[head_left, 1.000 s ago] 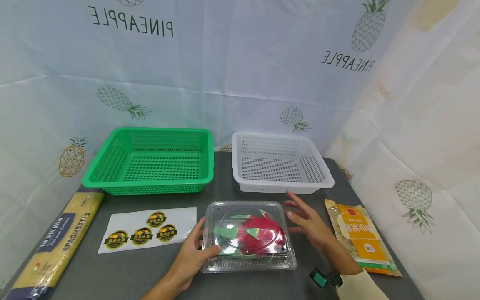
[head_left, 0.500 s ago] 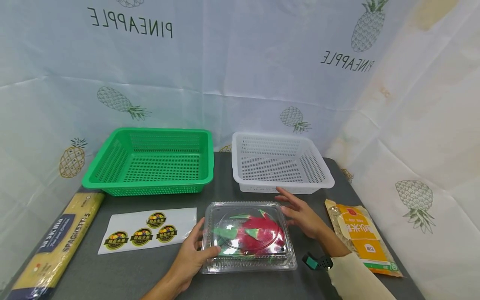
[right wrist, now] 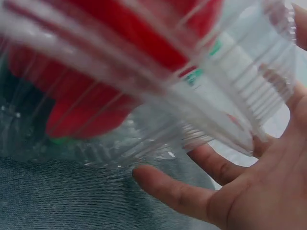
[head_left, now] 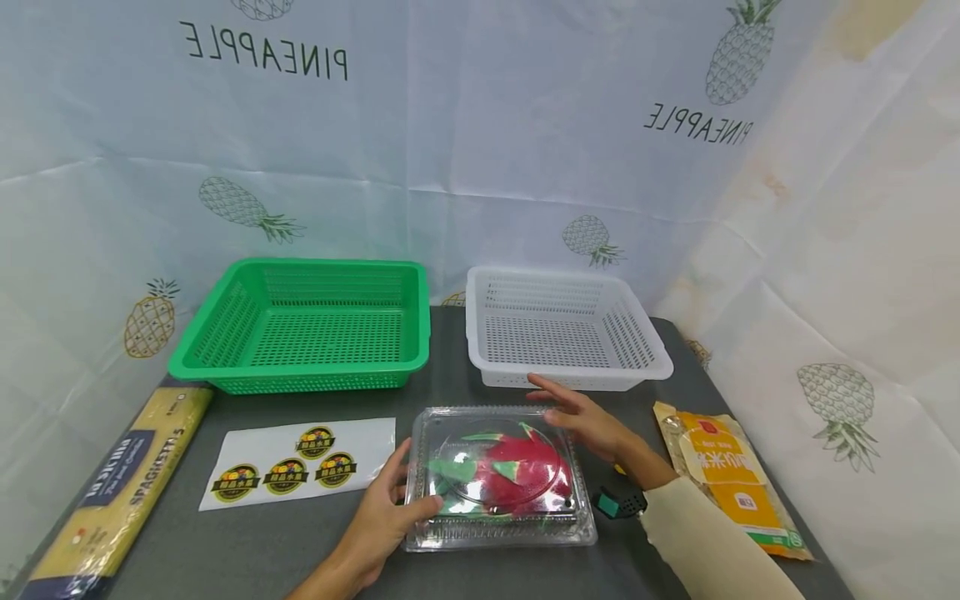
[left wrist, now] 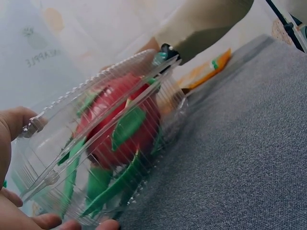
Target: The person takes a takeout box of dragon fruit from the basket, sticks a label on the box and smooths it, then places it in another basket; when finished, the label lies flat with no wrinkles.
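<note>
Clear plastic box (head_left: 517, 535) sits on the tabletop (head_left: 187, 554), near side, approx. centre, just in front of the white basket (head_left: 555, 379). Red-and-green dragon fruit (head_left: 528, 475) shows inside, under the lid. Can't tell if the lid's snapped all the way round.

Hands: L hand (head_left: 382, 512) grips the box's left end, thumb on top of the lid, other fingers down at the side. R hand (head_left: 588, 425) is at the far right corner, fingers apart and fairly straight, not clamped on anything; exact contact w/ the rim is hard to tell.

Handling (my guess, no more): box is prob. v. light, thin-walled, springy; smooth lid likely slippery, might dent or crack under a hard squeeze. Fruit may be loose & able to roll, shifting the weight. Best hold is prob. both short ends, low on the ribbed walls, fingers under the rim; avoid lifting by the lid alone, as it could pop open.
</note>
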Available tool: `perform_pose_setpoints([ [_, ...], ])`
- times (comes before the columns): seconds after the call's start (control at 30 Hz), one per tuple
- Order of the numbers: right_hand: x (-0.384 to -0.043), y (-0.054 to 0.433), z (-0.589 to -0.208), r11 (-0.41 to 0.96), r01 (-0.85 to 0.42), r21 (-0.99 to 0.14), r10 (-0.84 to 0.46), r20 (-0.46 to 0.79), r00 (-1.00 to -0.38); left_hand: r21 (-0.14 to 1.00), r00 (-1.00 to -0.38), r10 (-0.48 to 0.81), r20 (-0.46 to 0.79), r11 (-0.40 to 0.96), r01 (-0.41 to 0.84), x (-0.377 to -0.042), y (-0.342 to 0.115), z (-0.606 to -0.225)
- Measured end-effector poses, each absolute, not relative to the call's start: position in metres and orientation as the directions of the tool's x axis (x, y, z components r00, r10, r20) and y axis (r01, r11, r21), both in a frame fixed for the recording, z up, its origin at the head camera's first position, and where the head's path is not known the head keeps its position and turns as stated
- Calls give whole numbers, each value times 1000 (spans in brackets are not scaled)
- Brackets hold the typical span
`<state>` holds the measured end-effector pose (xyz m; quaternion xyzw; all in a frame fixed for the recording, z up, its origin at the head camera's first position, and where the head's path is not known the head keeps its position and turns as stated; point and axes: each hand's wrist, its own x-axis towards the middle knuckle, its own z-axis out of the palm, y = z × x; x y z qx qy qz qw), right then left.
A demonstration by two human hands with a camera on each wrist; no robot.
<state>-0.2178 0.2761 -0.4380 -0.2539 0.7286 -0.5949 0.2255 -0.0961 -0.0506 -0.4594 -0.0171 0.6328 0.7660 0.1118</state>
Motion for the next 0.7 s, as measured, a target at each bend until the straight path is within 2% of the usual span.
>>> perform_pose_setpoints([
  [0.2, -222, 273, -445, 119, -46, -992, -667, -45, -744, 966, -974, 152, -169, -170, -194, -95, -51, -459],
  [0.7, -220, 268, -448, 85, 9, -996, -639, -61, -767, 972, -974, 143, -176, -131, -195, -97, -51, -459],
])
